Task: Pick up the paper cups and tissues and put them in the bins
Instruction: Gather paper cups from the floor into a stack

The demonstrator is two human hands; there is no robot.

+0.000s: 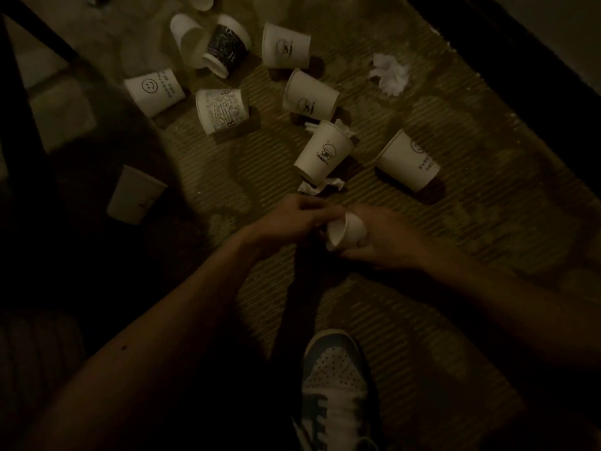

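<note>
Holding a small paper cup in the right hand, low over the rug — tipped on its side, mouth pointing left toward the left hand. Cannot tell if that one, curled close by, pinches anything — too dark.

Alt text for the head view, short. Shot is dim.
In dim light, a person's right hand grips a small cup tipped sideways, with the left hand close beside it. Other cups lie scattered on a ribbed mat, with a crumpled tissue at upper right and a shoe below.
</note>
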